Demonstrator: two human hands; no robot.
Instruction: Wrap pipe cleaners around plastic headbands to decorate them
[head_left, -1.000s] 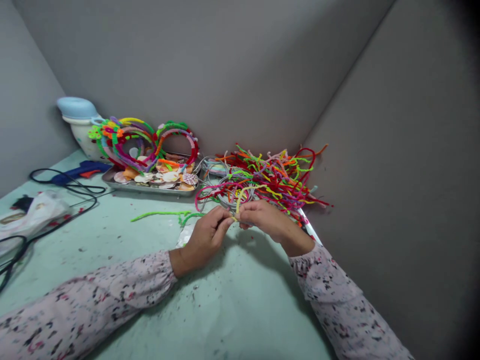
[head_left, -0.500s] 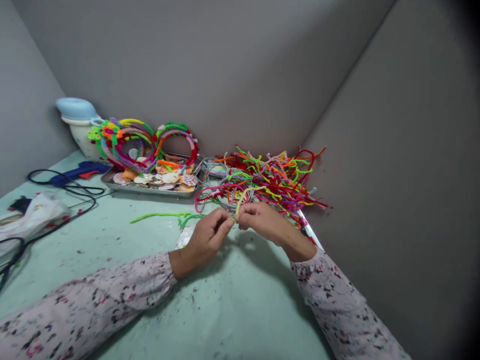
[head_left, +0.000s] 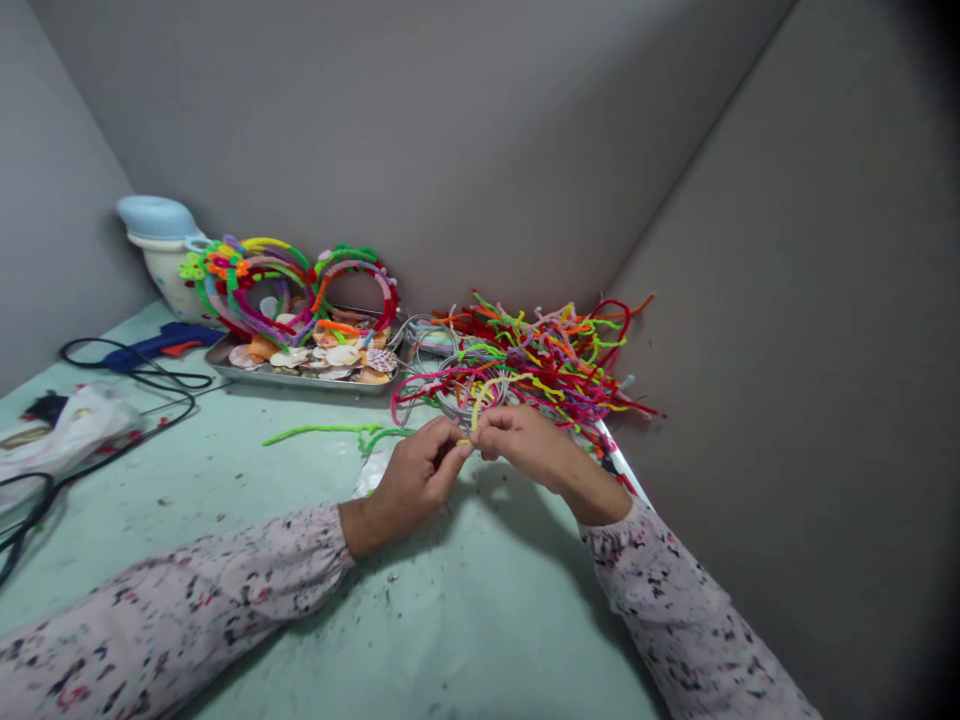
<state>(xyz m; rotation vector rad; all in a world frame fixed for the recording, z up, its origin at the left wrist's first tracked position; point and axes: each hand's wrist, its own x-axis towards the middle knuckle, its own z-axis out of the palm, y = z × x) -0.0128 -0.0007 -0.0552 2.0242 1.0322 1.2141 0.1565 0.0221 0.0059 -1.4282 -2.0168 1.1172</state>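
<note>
left grip (head_left: 418,474) and right grip (head_left: 527,447) both pinch the yellow stem (head_left: 477,408), probably light, bendable (soft pile) and best held near its lower end.

Green table (head_left: 480,620): metal tray (head_left: 315,384), pipe-cleaner heap (head_left: 544,350), glue gun (head_left: 154,346), plastic bag (head_left: 91,415).

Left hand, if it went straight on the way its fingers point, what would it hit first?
Most likely the right hand, whose fingertips face those of the left hand across the yellow pipe cleaner pinched between them. Whether they already touch is hard to tell.
</note>
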